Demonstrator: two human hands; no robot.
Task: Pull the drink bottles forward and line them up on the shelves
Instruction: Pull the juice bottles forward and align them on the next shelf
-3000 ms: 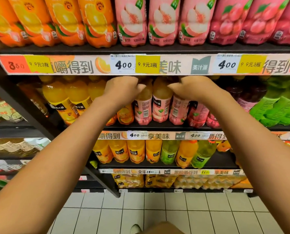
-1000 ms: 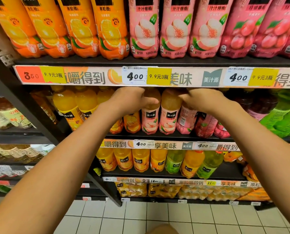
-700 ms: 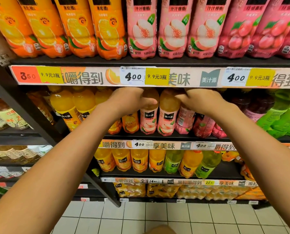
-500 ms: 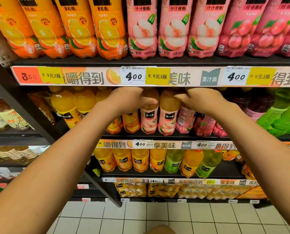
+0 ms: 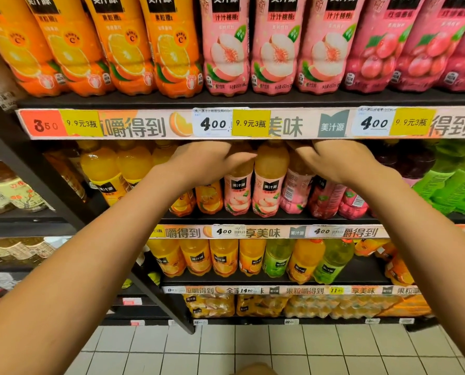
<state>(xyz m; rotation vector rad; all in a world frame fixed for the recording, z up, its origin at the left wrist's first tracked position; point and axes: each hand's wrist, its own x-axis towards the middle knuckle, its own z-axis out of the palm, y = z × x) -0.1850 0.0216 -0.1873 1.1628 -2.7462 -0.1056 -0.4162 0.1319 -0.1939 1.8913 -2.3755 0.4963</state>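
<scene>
On the second shelf (image 5: 266, 219) stand small orange juice bottles (image 5: 101, 171) at the left, then pink peach bottles, then red and green ones. My left hand (image 5: 201, 161) reaches under the price strip and grips the top of the left peach bottle (image 5: 238, 193), with the thumb pointing right. My right hand (image 5: 337, 161) curls its fingers over the top of the third peach bottle (image 5: 296, 188), whose back label with a barcode faces out. Between the hands stands a peach bottle (image 5: 269, 190) with its front label outward. The caps are hidden behind the strip.
The top shelf (image 5: 226, 100) carries large orange, peach and red bottles in a tight front row. Its price strip (image 5: 253, 123) hangs just above my hands. Lower shelves hold yellow and green bottles (image 5: 276, 259) and shrink-wrapped packs. White floor tiles (image 5: 253, 347) lie below.
Three seconds ago the two left peach bottles showed their back labels; now their fronts face out. Over the last second both hands have stayed at the bottle tops almost unmoved.
</scene>
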